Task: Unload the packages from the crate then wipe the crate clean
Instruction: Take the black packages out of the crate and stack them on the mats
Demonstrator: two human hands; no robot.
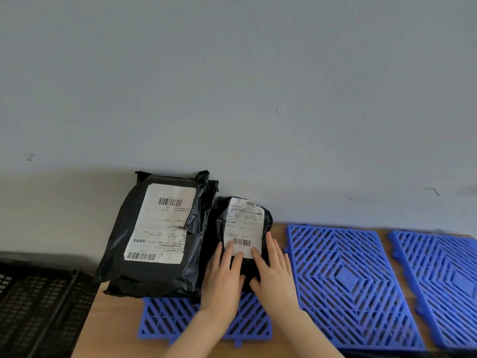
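A small black package [241,226] with a white label leans against the grey wall on the wooden table. My left hand [223,277] and my right hand [273,272] both press flat on its front, fingers straight. To its left a large black package [154,233] with a long white label also leans on the wall. The black mesh crate [38,303] stands at the lower left, off the table's left edge; its inside is mostly out of view.
Three blue plastic grid mats lie on the wooden table [113,316]: one [170,319] under my forearms and the packages, one [346,280] to the right, one [444,280] at the far right edge. The grey wall [232,86] rises directly behind.
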